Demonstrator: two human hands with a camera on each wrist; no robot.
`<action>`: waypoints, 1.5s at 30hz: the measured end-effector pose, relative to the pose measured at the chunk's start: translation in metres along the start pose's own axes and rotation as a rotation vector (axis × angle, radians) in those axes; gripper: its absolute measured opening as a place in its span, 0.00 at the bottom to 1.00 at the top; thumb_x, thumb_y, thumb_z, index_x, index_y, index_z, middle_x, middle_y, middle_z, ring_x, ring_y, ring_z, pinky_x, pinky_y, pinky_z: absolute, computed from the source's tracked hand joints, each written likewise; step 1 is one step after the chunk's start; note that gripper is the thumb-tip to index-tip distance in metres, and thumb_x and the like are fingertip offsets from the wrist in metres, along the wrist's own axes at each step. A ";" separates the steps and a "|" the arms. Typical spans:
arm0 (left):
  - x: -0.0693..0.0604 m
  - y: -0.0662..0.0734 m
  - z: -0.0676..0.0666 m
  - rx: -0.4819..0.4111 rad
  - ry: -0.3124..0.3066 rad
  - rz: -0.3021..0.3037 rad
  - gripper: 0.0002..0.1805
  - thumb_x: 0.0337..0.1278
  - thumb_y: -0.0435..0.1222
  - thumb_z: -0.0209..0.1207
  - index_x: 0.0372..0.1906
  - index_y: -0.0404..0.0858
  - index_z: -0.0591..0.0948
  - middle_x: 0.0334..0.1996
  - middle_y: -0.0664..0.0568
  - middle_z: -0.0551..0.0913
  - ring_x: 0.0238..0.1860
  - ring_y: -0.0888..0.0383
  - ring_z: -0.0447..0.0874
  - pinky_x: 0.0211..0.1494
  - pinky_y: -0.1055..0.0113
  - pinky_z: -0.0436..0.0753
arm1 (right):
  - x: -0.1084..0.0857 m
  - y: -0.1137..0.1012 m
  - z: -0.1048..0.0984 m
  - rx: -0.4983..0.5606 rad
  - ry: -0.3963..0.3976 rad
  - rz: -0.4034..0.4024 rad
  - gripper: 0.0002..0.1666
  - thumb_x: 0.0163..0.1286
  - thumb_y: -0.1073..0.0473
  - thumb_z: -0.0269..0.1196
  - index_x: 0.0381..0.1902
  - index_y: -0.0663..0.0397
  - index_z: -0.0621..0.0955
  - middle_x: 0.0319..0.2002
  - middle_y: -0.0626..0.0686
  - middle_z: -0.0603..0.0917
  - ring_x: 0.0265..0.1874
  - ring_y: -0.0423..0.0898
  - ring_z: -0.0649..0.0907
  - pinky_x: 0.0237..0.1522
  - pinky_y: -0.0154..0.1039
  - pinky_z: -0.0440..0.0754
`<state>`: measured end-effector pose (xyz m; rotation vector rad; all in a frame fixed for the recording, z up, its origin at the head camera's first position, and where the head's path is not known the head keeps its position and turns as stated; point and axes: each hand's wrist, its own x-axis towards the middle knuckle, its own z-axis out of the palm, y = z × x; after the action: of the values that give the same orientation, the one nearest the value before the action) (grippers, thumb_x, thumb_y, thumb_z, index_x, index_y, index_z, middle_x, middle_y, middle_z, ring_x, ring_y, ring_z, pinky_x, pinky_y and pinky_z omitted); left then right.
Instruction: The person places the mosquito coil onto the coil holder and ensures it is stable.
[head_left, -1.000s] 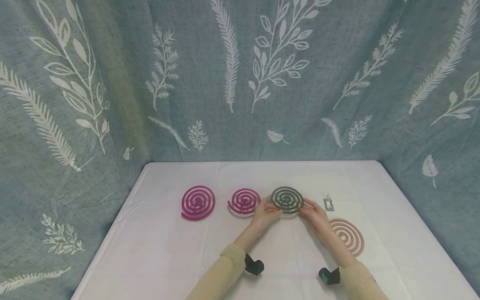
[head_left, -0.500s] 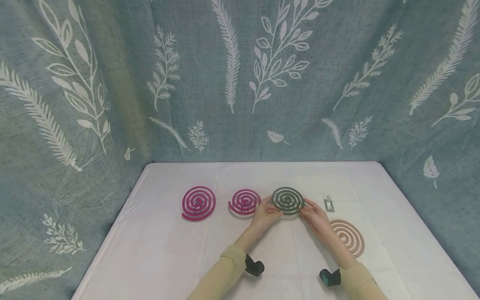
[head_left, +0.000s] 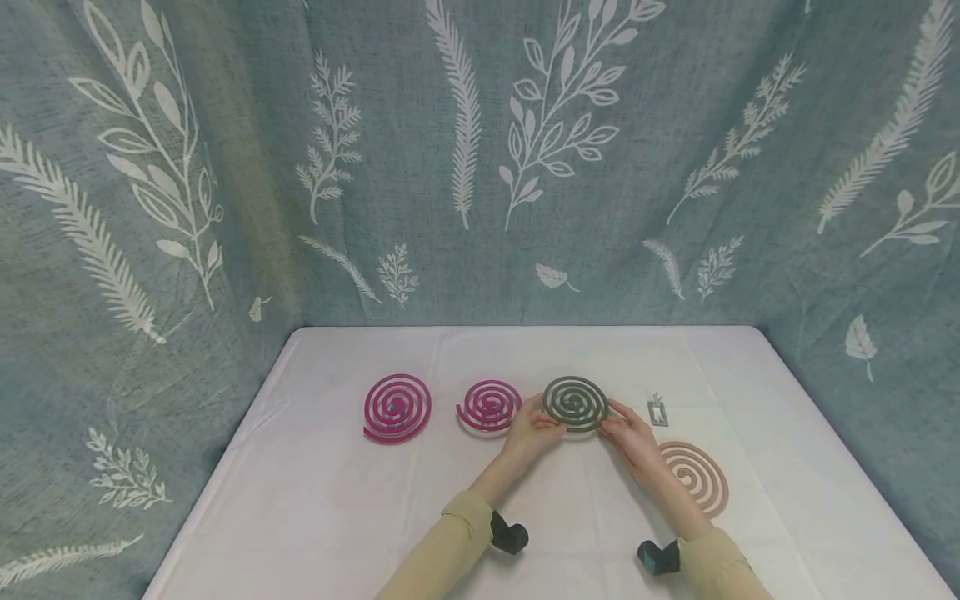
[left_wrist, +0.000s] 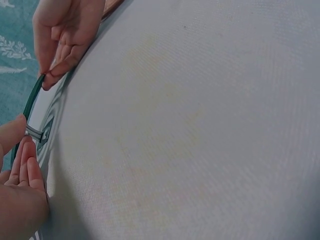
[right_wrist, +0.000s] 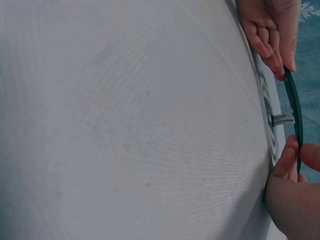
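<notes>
Both hands hold a dark green spiral coil point(head_left: 575, 403) by its edges. The left hand point(head_left: 528, 435) pinches its left edge, the right hand point(head_left: 633, 437) its right edge. Edge-on in the left wrist view, the coil point(left_wrist: 33, 97) stands raised above a flat green ringed shape, with a small metal piece point(left_wrist: 35, 132) between them. The left hand point(left_wrist: 22, 187) is lower left there, the right hand point(left_wrist: 72, 35) above. The right wrist view shows the same coil point(right_wrist: 294, 100), metal piece point(right_wrist: 284, 118), right hand point(right_wrist: 295, 192) and left hand point(right_wrist: 270, 30).
Two magenta coils, one at the far left point(head_left: 397, 408) and one beside the left hand point(head_left: 489, 406), are on the white table point(head_left: 315, 517). A small metal stand point(head_left: 657, 412) lies right of the hands. A tan coil point(head_left: 701, 479) is partly behind the right forearm. Patterned curtains surround the table.
</notes>
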<state>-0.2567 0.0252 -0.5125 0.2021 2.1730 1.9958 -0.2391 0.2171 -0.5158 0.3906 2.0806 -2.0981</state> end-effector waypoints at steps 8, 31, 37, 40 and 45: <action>0.005 -0.007 -0.002 -0.020 -0.022 -0.002 0.41 0.49 0.27 0.64 0.69 0.27 0.58 0.40 0.33 0.81 0.39 0.51 0.82 0.46 0.65 0.83 | 0.002 0.000 0.002 0.002 0.011 0.003 0.36 0.69 0.65 0.52 0.73 0.61 0.53 0.38 0.41 0.80 0.37 0.26 0.79 0.48 0.20 0.76; 0.006 -0.007 -0.002 -0.020 -0.037 -0.024 0.40 0.50 0.27 0.64 0.69 0.29 0.59 0.40 0.36 0.81 0.36 0.59 0.81 0.45 0.68 0.82 | -0.004 -0.003 0.003 0.026 0.031 0.016 0.37 0.69 0.66 0.52 0.73 0.62 0.53 0.43 0.46 0.80 0.37 0.26 0.79 0.51 0.21 0.76; 0.004 -0.006 -0.002 -0.014 -0.036 -0.017 0.40 0.50 0.27 0.64 0.69 0.29 0.59 0.41 0.35 0.81 0.38 0.56 0.82 0.45 0.67 0.83 | -0.004 -0.002 0.003 0.027 0.044 0.006 0.36 0.68 0.67 0.51 0.72 0.65 0.54 0.55 0.57 0.77 0.37 0.25 0.79 0.52 0.23 0.76; 0.005 -0.007 -0.001 -0.014 -0.034 -0.019 0.40 0.50 0.26 0.63 0.68 0.28 0.59 0.40 0.35 0.81 0.38 0.55 0.82 0.46 0.66 0.83 | -0.004 -0.001 0.003 0.028 0.041 -0.002 0.36 0.68 0.67 0.50 0.72 0.66 0.54 0.56 0.60 0.76 0.37 0.25 0.78 0.51 0.22 0.76; -0.006 0.011 -0.004 -0.009 -0.040 -0.007 0.38 0.51 0.25 0.61 0.67 0.25 0.58 0.41 0.30 0.79 0.41 0.48 0.82 0.48 0.64 0.82 | -0.004 -0.001 0.003 0.023 0.036 -0.006 0.35 0.68 0.67 0.50 0.72 0.65 0.54 0.62 0.67 0.70 0.37 0.24 0.78 0.52 0.22 0.76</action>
<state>-0.2523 0.0214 -0.5013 0.2305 2.1378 1.9798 -0.2356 0.2133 -0.5137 0.4294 2.0818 -2.1358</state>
